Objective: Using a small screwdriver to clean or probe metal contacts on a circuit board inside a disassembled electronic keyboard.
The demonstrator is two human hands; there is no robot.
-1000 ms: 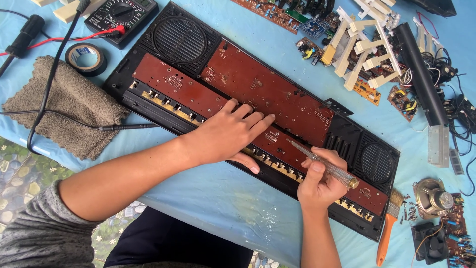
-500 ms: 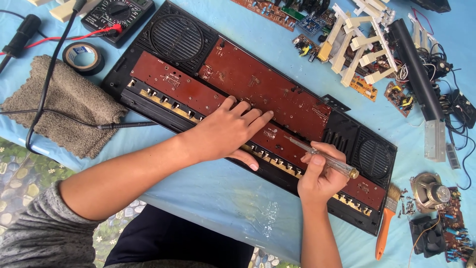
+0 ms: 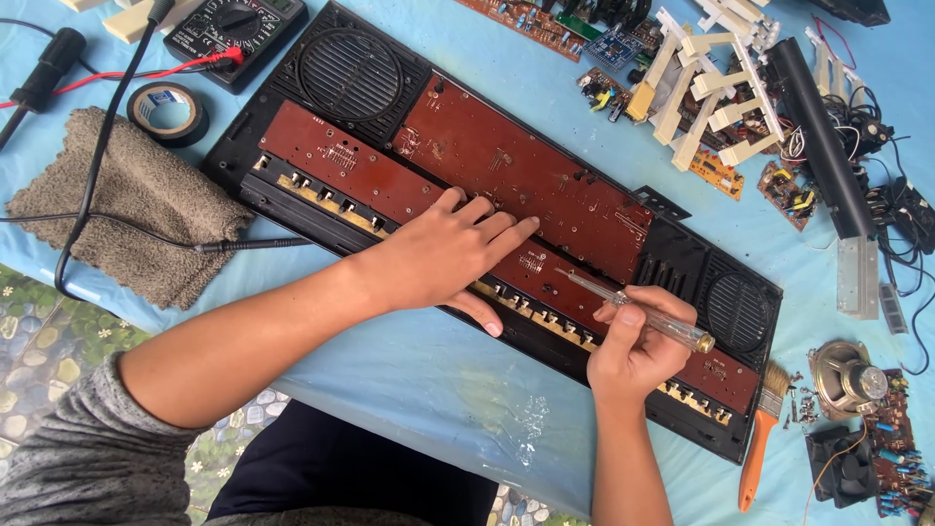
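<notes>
Keyboard chassis [image 3: 682, 258], black, lies opened and face down across the blue counter [image 3: 429, 390], with a round speaker grille at each end and brown circuit boards [image 3: 516, 170] fixed along its length. Left hand [image 3: 443, 258] rests flat on the boards near the chassis centre, fingers spread and pressing, holding nothing. Right hand [image 3: 638, 341] is closed around a clear-handled screwdriver [image 3: 638, 312], whose tip meets the board just right of the left hand's fingertips. Beyond the chassis's left end lie a grey towel [image 3: 127, 229], a roll of black tape [image 3: 168, 112] and a multimeter [image 3: 234, 24]. An orange-handled brush [image 3: 758, 438] lies off its right end.
</notes>
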